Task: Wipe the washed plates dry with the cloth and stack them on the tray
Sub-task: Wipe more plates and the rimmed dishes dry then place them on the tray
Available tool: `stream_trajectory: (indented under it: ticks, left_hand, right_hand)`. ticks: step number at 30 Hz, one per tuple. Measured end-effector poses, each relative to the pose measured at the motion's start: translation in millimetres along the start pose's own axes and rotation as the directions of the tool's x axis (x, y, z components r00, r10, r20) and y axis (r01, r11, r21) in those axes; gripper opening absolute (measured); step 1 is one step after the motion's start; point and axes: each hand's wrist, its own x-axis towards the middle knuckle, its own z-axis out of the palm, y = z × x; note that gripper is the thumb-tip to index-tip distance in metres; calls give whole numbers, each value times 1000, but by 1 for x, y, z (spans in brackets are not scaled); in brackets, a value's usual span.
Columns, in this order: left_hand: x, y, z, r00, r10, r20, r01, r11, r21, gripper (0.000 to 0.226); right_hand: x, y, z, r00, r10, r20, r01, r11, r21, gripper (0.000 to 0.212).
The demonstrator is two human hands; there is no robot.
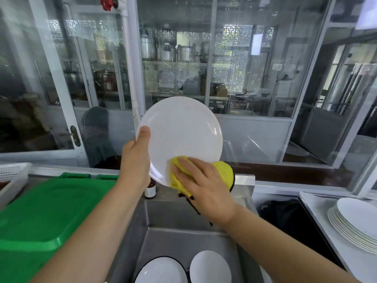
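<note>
A white plate is held up tilted above the steel sink; the left hand grips its left rim, thumb on the face; the right hand presses a yellow cloth flat-fingered against its lower edge. More plates lie in the sink; a stack of plates sits at right, a green tray at left.
</note>
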Motion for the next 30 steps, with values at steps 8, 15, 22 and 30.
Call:
stream_trajectory:
  ticks: [8,15,22,30]
  left_hand:
    - [-1,8,-11,991,27,130,-52,980,190,36]
    - [-11,-1,6,986,-8,169,-41,957,288,50]
    - [-12,-1,17,984,45,170,-75,982,175,48]
    - [0,7,3,994,43,97,-50,996,71,45]
  right_hand:
    - [3,64,-25,984,158,-77,-166,981,-103,61]
    - [54,58,-41,972,186,-140,-206,968,-143,55]
    - [57,5,-22,976,121,-180,-124,992,-4,48]
    - [-1,-12,5,992,-37,-120,50,993,104,46]
